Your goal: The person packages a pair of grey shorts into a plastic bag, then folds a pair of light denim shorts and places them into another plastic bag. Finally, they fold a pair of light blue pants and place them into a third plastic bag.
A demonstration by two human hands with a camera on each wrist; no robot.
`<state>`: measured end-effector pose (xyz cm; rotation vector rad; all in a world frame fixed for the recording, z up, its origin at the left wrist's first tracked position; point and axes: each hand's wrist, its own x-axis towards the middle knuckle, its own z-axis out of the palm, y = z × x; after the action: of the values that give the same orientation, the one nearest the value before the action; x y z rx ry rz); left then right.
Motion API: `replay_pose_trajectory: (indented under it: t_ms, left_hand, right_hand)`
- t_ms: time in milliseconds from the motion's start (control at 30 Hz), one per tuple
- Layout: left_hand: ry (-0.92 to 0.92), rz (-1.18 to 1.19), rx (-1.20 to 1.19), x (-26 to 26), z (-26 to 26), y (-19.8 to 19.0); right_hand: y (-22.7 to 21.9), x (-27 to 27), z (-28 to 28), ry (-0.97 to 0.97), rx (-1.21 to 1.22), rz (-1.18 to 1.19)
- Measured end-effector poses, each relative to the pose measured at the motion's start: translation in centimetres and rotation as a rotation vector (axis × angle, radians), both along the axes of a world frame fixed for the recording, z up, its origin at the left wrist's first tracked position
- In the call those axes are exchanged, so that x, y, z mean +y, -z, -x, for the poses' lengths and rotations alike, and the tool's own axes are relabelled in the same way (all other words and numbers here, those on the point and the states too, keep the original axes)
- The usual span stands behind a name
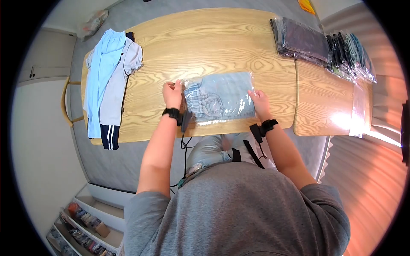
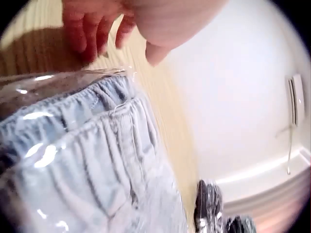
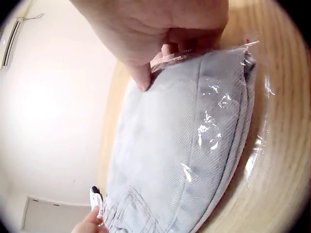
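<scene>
Folded light-blue jeans (image 1: 228, 96) with a gathered elastic waist lie in a clear plastic bag (image 1: 253, 79) at the table's near edge. My right hand (image 1: 261, 103) grips the bag's right edge; in the right wrist view the thumb (image 3: 142, 79) lies over the folded denim and the other fingers go underneath, partly hidden. At the waist end, my left hand (image 1: 172, 94) is beside the bag's left edge. The left wrist view shows its fingers (image 2: 90, 36) pointing down just past the plastic, thumb apart, with nothing between them.
Light-blue trousers (image 1: 104, 55) and a grey garment (image 1: 114, 89) lie along the wooden table's (image 1: 179, 38) left end. Bagged dark clothes (image 1: 305, 40) are stacked at the back right, next to more bagged garments (image 1: 348, 53). A flat clear bag (image 1: 358, 111) lies on the right-hand table.
</scene>
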<state>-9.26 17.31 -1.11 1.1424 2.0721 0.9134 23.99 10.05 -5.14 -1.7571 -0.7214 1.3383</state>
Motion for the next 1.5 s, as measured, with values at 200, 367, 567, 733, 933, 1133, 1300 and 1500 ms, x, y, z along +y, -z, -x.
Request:
replay_pose_trajectory:
  t_ms: [200,367,567,733,933,1133,1300,1500]
  left_hand:
    - [0.939,-0.388,0.640,-5.3,-4.8,-6.2]
    - [1.019,-0.245,0.779,-4.9,-6.2,-4.4]
    - [1.031,-0.208,0.825,-4.3,-5.8,-3.0]
    - [1.046,-0.148,0.817,-3.9,-5.9,-2.7]
    - [1.069,-0.087,0.785,-3.4,-5.9,-2.3]
    - [1.072,-0.070,0.753,-3.2,-5.9,-1.8]
    - [1.070,-0.082,0.742,-3.1,-5.9,-1.8]
    - [1.067,-0.079,0.770,-3.2,-6.0,-1.9]
  right_hand:
    - [-6.3,-0.9,5.0,-0.262,-1.022,-0.366]
    - [-6.7,-0.1,8.4,-0.813,-1.204,-0.551]
    - [-5.7,1.3,8.4,-0.875,-1.188,-0.543]
    - [-5.6,2.0,8.5,-0.884,-1.187,-0.524]
    - [-5.7,2.5,8.6,-0.924,-1.166,-0.458]
    - [-5.7,2.7,8.7,-0.942,-1.130,-0.414]
    - [-5.5,2.8,8.7,-0.944,-1.131,-0.416]
    - [-5.2,2.7,8.8,-0.914,-1.151,-0.456]
